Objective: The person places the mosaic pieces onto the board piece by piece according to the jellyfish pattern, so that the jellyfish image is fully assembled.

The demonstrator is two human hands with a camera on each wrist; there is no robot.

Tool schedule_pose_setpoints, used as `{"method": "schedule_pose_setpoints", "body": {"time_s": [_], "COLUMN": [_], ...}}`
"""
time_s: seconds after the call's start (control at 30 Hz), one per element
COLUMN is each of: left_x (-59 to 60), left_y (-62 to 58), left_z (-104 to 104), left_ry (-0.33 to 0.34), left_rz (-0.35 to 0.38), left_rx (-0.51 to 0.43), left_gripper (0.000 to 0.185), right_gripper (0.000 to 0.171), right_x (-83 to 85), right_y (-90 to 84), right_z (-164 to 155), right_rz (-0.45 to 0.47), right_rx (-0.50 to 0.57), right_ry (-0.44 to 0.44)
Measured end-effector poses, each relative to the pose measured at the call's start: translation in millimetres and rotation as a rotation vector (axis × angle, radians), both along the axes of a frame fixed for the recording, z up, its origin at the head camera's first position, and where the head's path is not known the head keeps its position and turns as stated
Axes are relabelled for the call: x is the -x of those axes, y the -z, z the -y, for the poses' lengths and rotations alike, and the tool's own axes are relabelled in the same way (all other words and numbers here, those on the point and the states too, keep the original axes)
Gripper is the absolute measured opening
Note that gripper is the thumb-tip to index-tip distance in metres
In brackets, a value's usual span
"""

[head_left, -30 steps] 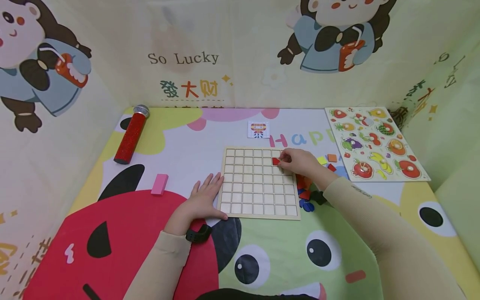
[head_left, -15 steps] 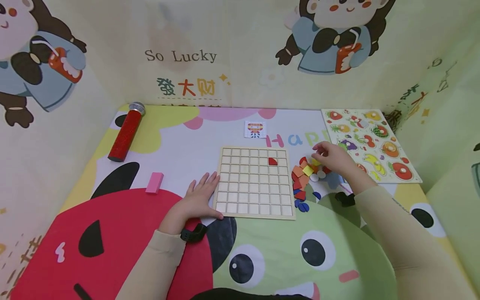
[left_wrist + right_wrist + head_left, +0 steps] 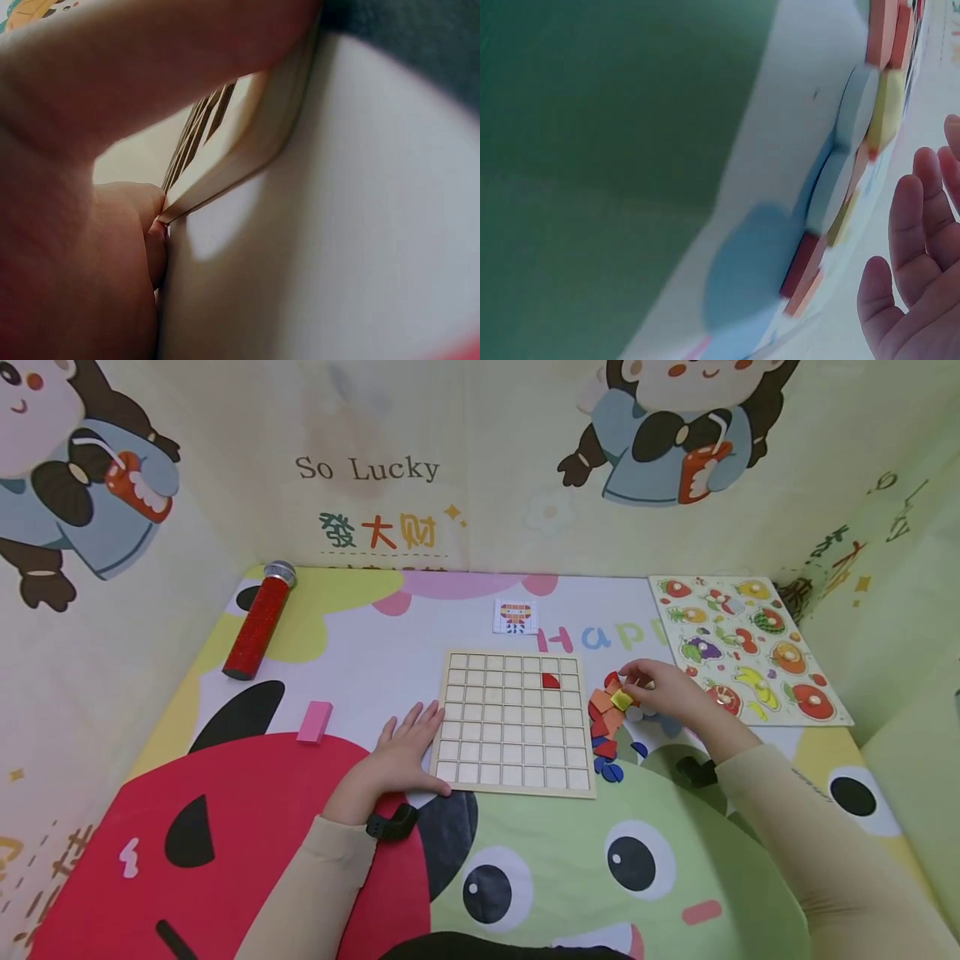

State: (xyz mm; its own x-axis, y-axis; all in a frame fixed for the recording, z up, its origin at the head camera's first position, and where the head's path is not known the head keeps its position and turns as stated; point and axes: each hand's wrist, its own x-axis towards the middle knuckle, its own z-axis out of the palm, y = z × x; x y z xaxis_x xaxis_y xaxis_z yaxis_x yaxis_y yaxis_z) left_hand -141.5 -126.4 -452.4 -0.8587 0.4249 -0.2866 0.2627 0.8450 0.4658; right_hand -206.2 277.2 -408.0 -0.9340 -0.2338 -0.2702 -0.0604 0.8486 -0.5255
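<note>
A wooden grid board (image 3: 517, 792) lies in the middle of the table. One red quarter-round piece (image 3: 551, 681) sits in a cell near its upper right. My left hand (image 3: 397, 752) rests flat beside the board's left edge, fingers spread, thumb at the near left corner; the left wrist view shows it against the board's side (image 3: 247, 161). My right hand (image 3: 660, 689) is over the pile of coloured pieces (image 3: 600, 702) right of the board, fingertips close to a yellow piece (image 3: 621, 700). In the right wrist view its fingers (image 3: 909, 225) are loosely bent beside the pieces.
A small pattern card (image 3: 516, 617) lies behind the board. At the back right is a fruit puzzle board (image 3: 750, 652). A red microphone (image 3: 259, 622) and a pink block (image 3: 315, 722) lie to the left. Blue pieces (image 3: 612, 772) lie by the board's right edge.
My right hand has let go of the red piece in the grid cell and moved right to the pile, then slightly lower over it. The left hand has stayed at the board.
</note>
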Motion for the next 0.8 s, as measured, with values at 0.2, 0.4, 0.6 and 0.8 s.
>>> {"method": "schedule_pose_setpoints", "body": {"time_s": [0.2,0.4,0.6,0.8], "left_x": [0.8,1.7,2.1,1.1], "left_y": [-1.3,-1.6,-1.0,-1.5], "left_z": [0,0,-1,-1], "left_ry": [0.007,0.008,0.010,0.006], "left_rz": [0.001,0.006,0.000,0.009], "left_rx": [0.005,0.010,0.013,0.008], "left_gripper": [0.116,0.116,0.115,0.116], "right_gripper": [0.027,0.026,0.026,0.032], "right_x": [-1.1,-2.7,-3.7,-3.0], "right_y": [6.0,14.0,14.3,17.3], "right_z": [9,7,6,7], "right_rz": [-0.014,-0.050,-0.070,-0.038], "right_rx": [0.022,0.038,-0.004,-0.038], "right_ry": [-0.029,-0.095,-0.144,-0.159]}}
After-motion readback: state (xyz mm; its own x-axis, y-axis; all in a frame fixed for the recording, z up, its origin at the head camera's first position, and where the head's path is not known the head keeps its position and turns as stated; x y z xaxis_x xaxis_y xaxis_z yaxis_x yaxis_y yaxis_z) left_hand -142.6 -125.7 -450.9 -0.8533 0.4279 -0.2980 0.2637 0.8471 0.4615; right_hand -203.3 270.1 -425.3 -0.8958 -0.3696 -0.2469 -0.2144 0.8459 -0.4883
